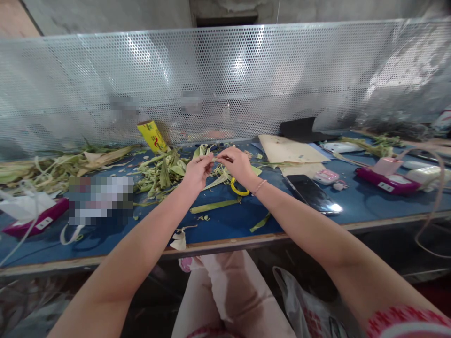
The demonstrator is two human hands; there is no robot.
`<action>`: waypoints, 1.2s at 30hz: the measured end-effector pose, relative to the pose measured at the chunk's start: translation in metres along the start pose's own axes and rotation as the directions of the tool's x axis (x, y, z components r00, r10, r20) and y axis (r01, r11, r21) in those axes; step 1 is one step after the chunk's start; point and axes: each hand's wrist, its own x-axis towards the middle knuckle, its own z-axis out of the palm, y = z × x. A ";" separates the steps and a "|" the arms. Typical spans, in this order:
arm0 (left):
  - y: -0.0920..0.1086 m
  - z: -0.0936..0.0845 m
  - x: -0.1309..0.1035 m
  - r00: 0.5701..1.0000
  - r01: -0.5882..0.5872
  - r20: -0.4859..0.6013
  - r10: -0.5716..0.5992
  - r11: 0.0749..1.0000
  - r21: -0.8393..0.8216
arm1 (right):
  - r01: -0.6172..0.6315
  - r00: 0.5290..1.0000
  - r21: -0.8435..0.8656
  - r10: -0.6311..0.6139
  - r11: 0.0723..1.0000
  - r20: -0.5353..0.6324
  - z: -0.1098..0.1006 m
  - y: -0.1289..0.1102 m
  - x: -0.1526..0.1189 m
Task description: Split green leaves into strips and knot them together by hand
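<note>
My left hand [199, 170] and my right hand [237, 164] meet above the blue tabletop [225, 220], both with fingers pinched together. Between their fingertips is a thin, pale bit, too small to make out. A heap of green, husk-like leaf scraps [164, 171] lies just left of my left hand, and more scraps reach behind both hands. Under my right wrist sits a yellow loop [239, 189], like a scissors handle, partly hidden. A long green leaf strip [214, 205] lies flat in front of the hands.
A perforated metal screen [225, 89] backs the table. A yellow canister [152, 136] leans there. Long dry leaves [88, 162] lie at left. To the right are paper sheets [289, 151], a black phone [313, 193], a pink case [326, 176] and a magenta power strip [387, 182] with cables.
</note>
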 end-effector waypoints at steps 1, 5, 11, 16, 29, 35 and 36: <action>-0.001 -0.001 0.001 0.999 -0.037 0.005 0.037 0.998 0.054 | -0.062 0.998 0.028 0.062 0.998 0.004 0.000 -0.001 0.000; -0.001 -0.005 0.003 0.989 -0.145 0.065 0.135 0.971 0.191 | -0.306 0.951 0.108 0.299 0.946 0.074 -0.003 -0.004 0.003; 0.005 -0.010 0.006 0.983 -0.094 0.175 0.053 0.968 0.233 | -0.415 0.907 0.123 0.399 0.901 0.135 -0.008 -0.009 0.005; 0.010 -0.017 0.012 0.967 -0.172 0.242 0.078 0.903 0.394 | -0.457 0.886 0.150 0.433 0.877 0.167 -0.006 -0.005 0.004; 0.019 -0.016 0.005 0.916 -0.370 0.337 0.216 0.777 0.509 | -0.432 0.902 0.435 0.387 0.790 0.192 -0.004 -0.002 0.004; 0.016 -0.015 0.005 0.964 -0.185 0.249 0.096 0.914 0.361 | -0.355 0.935 0.415 0.306 0.838 0.180 -0.004 -0.003 0.003; 0.018 -0.015 0.005 0.968 -0.160 0.240 0.073 0.917 0.365 | -0.356 0.934 0.414 0.310 0.838 0.175 -0.003 -0.002 0.003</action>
